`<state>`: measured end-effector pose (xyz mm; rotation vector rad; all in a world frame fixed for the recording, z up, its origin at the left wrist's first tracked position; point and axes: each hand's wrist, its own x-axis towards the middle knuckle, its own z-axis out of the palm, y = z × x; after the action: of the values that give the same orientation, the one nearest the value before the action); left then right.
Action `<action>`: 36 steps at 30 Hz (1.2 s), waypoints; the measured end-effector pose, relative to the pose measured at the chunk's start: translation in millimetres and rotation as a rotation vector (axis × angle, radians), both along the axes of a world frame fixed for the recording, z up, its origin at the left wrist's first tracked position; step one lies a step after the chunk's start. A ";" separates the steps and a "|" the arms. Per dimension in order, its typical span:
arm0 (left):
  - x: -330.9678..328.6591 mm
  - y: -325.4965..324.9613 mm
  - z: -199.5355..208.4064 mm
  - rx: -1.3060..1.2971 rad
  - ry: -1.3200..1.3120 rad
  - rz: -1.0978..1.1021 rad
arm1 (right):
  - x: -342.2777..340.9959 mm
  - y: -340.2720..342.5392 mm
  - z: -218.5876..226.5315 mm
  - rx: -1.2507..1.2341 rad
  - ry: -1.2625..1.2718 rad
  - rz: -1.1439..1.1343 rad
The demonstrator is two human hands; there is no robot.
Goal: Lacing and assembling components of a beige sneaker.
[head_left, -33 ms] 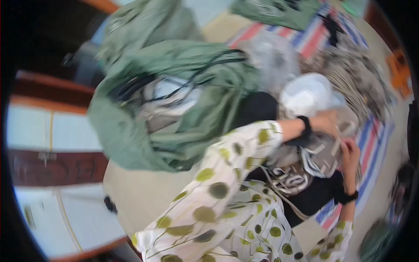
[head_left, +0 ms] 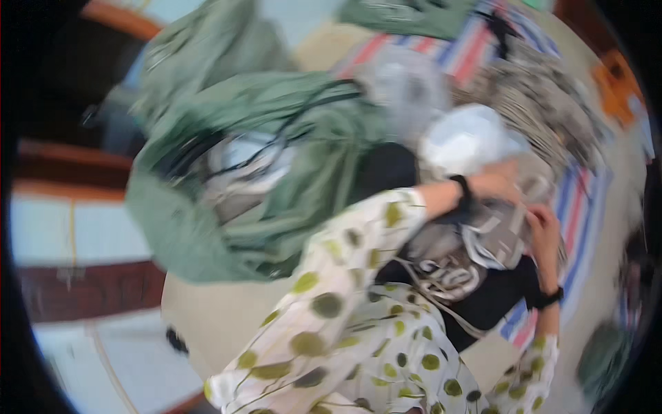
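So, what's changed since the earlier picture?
The view itself: the scene has slid left in the picture, apparently from head movement. No taking hold or letting go shows, though blur hides the grip. The left hand and right hand remain at the grey-brown item; the green bag and striped sheet look unchanged.

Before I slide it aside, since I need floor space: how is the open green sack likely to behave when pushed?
The green sack would probably fold and give, as its sides hang in soft creases. It may be weighty, since pale contents show inside. Slumped and broad, it seems unlikely to roll.
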<state>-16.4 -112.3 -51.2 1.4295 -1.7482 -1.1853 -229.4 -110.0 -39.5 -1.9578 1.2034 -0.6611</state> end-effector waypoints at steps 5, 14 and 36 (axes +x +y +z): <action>36.8 -8.2 2.7 0.113 0.204 -0.197 | 42.8 1.2 10.6 0.051 0.001 -0.048; 21.9 -14.1 9.8 0.612 0.509 -0.114 | 40.2 0.3 21.6 0.013 0.011 -0.018; 24.8 -4.0 10.9 0.553 0.640 -0.073 | 46.4 1.3 18.3 0.043 0.155 -0.112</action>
<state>8.5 -116.2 -40.3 1.0711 -1.0748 -2.0028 -182.9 -108.7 -21.2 -1.9459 1.4191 -0.5425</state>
